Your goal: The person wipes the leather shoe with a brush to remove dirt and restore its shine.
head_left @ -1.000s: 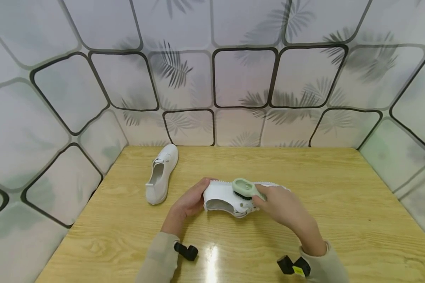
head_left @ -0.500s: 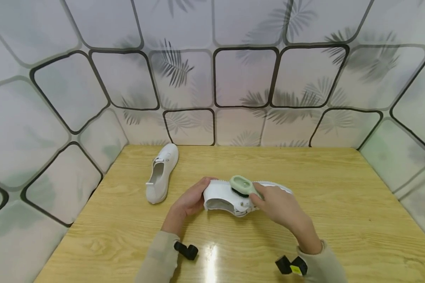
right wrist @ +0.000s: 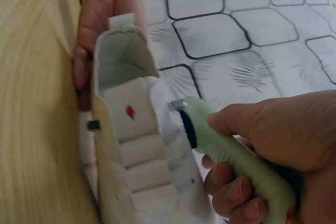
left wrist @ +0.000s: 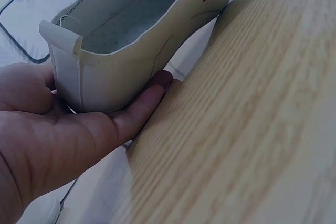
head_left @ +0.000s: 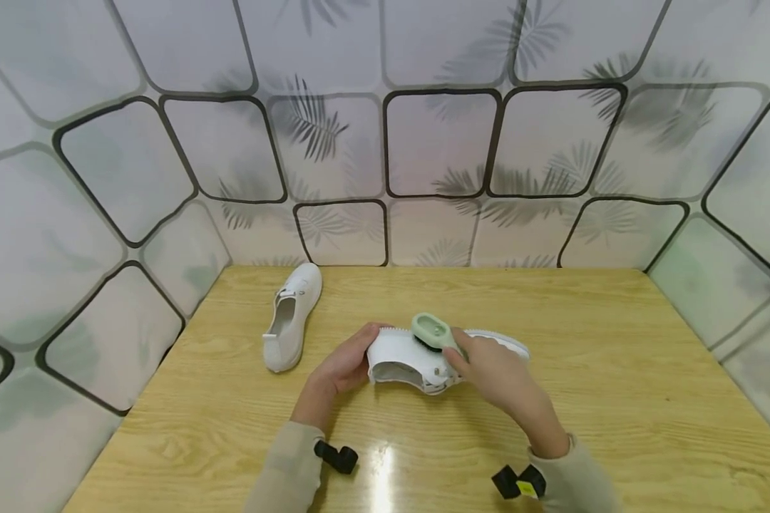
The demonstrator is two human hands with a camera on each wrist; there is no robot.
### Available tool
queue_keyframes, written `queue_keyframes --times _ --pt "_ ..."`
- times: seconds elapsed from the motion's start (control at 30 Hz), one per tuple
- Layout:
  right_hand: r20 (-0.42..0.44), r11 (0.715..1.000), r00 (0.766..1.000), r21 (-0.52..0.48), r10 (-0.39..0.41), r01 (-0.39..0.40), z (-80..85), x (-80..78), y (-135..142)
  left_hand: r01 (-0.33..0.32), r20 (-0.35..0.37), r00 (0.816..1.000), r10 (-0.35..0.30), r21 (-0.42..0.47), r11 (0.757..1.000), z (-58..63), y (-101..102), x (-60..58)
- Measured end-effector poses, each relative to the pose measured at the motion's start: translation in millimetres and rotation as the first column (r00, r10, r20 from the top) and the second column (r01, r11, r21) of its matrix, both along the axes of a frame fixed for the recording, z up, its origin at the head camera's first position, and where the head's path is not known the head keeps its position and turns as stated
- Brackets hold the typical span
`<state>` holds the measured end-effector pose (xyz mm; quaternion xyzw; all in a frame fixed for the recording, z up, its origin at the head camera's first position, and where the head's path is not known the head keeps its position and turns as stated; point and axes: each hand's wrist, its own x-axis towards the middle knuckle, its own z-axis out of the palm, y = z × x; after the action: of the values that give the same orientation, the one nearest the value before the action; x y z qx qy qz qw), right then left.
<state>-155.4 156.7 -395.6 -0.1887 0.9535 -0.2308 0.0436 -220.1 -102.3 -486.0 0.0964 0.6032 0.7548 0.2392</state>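
A white shoe (head_left: 391, 347) lies tipped on its side, its opening facing the person and its toe pointing right. My left hand (head_left: 345, 362) grips the heel; in the left wrist view its fingers (left wrist: 139, 109) curl under the heel from behind. A pale green brush (head_left: 431, 329) with dark bristles is in my right hand (head_left: 497, 367), held by the handle. The bristles meet the shoe's upturned side between heel and laces. In the right wrist view the brush handle (right wrist: 247, 169) runs through the curled fingers, and a red mark shows on the tongue (right wrist: 137, 108).
The matching white shoe (head_left: 294, 317) stands upright at the left rear of the wooden table (head_left: 584, 313). A patterned backdrop (head_left: 443, 142) encloses the back and sides. Each sleeve cuff bears a small black device (head_left: 336, 457).
The right hand has slid the brush a little left along the shoe's side, towards the heel. The left hand and both shoes have stayed in place.
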Motion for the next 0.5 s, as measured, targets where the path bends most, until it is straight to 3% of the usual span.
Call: queue_keyframes --times 0.2,0.37,0.5 --pt "0.106 0.997 0.994 -0.066 0.032 -0.025 -0.2 2.3 -6.8 0.003 0.019 1.000 -0.003 0.007 1.000 0.6 0.0 2.0" --pt "0.043 1.000 0.999 -0.014 -0.026 0.027 4.7 4.2 -3.4 -0.002 0.024 1.000 0.002 0.003 1.000 1.5 0.0 1.3" --pt "0.031 1.000 0.999 -0.009 0.014 -0.014 -1.4 0.3 -11.1 0.005 0.025 1.000 -0.005 0.007 1.000 1.0 -0.6 0.8"
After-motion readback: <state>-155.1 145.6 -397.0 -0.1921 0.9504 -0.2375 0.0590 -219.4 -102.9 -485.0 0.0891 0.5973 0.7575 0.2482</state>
